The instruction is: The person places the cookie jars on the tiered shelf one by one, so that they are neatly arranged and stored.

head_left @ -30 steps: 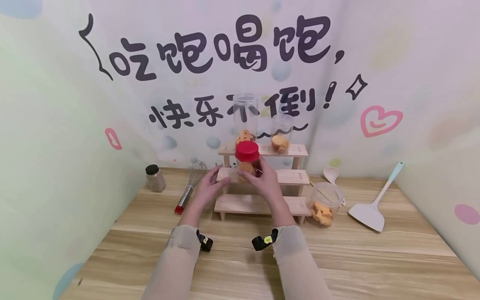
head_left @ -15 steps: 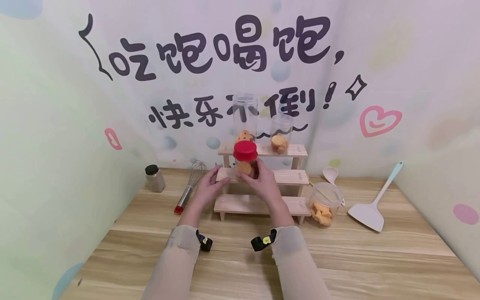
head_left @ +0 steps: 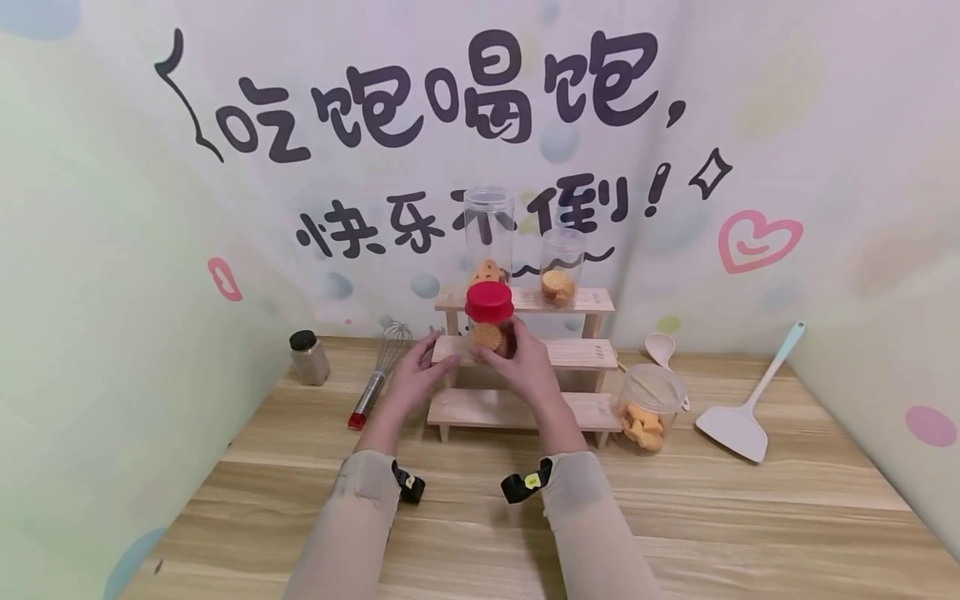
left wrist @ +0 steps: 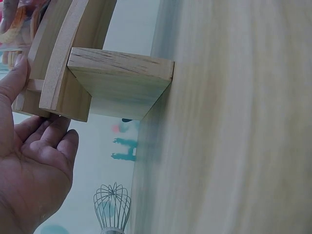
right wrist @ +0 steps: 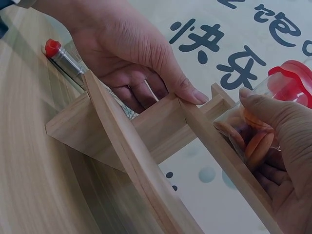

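In the head view my right hand holds a clear jar with a red lid and round biscuits inside. The jar stands upright at the left part of the middle tier of a wooden three-step shelf. My left hand grips that tier's left end. From the left wrist, my left hand shows its thumb above the board and curled fingers beneath it. The right wrist view has the jar between the thumb and fingers of my right hand, its base at the board.
Two clear jars with biscuits, one tall and one short, stand on the top tier. A jar of orange snacks, a spoon and a spatula lie right; a whisk and black-capped jar left.
The red-lidded jar and my right hand have shifted slightly left along the middle tier. My left hand keeps its grip on the shelf's end.
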A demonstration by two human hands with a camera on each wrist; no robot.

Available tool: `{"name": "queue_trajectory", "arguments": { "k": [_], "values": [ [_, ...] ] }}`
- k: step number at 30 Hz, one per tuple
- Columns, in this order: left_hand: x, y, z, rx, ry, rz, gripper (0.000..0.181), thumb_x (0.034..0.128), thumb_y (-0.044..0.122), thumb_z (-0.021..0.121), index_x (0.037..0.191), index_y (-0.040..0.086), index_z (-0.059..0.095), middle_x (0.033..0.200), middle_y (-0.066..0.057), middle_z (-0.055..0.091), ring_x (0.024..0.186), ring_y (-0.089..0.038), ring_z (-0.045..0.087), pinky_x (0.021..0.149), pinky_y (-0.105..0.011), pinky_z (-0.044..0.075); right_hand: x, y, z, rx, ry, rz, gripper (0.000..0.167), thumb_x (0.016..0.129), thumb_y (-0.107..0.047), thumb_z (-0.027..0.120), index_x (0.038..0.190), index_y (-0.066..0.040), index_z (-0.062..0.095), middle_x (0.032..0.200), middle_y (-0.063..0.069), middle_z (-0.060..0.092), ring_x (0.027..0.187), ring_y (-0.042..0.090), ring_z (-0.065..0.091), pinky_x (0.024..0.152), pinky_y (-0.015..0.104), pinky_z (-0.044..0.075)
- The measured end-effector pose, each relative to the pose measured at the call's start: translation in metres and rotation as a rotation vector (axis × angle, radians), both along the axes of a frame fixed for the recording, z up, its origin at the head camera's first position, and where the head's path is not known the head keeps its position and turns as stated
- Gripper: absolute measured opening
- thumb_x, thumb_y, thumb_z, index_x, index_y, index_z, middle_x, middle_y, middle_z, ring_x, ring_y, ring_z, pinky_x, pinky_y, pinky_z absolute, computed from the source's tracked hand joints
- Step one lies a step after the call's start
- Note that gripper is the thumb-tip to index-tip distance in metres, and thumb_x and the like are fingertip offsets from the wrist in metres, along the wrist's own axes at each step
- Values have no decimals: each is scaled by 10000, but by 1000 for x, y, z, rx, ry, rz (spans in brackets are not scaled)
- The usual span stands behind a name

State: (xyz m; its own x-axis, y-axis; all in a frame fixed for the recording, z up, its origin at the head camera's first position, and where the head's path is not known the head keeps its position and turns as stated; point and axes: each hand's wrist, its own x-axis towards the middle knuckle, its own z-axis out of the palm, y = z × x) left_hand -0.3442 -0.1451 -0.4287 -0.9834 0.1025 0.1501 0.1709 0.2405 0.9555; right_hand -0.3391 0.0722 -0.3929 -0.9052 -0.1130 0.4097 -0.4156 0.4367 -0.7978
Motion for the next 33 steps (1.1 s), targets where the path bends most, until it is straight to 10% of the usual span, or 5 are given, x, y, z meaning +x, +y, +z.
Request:
{"name": "queue_trajectory", "arguments": {
  "k": [17,33],
  "values": [
    [1,1,2,-28,-6,19,855,881,539,729,1581,247,336,1637,-95,281,1444,-314,373,1128,-414,414,5,4,9,-28,14,32,681,873,-373,800,1419,-150,459,1288,54,612,1158,212,591,984,407,543],
    [1,1,0,-26,-4,17,872,874,550,730,1583,239,330,1633,-87,293,1436,-309,390,1118,-422,426,22,29,36,39,-3,-7,867,864,-632,690,1535,-170,394,1518,63,484,1381,280,451,1082,563,440]
  ]
}}
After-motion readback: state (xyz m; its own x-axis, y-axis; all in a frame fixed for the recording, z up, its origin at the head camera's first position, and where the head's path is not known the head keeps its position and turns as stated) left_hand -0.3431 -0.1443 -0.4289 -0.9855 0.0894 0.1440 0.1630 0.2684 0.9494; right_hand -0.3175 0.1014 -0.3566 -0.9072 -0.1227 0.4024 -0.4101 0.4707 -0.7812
